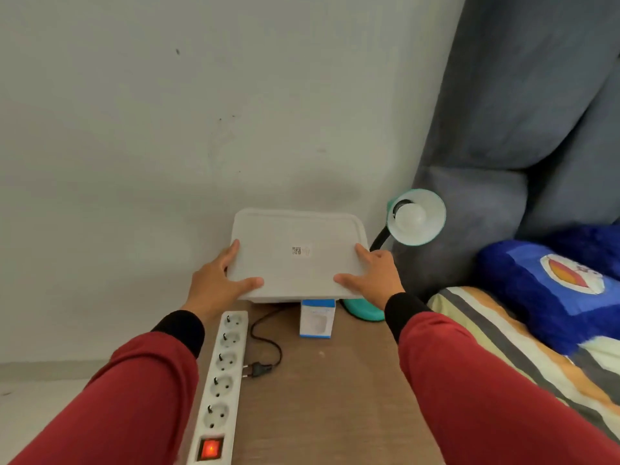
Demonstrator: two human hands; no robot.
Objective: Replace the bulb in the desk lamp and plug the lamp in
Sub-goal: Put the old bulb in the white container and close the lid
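A: Brown tabletop (335,380) is carrying a white lidded box (295,253); both hands are clasping its sides, left hand (218,283), right hand (375,273).

B: Lamp (416,216)?

A: Standing just right of the box, bulb (410,218) fitted. Bulb carton (317,318) is sitting below the box, plug (256,370) lying loose beside the power strip (221,380).

- You have one view only, from the camera worn on your head, wide-angle, so straight edges bow near the borders.
- It looks forward and down along both sleeves onto the brown counter (335,397), close in.
- Straight ahead it faces the pale wall (167,129).
- The bed (503,330) fills its right edge; a strip of floor (33,414) its lower left.
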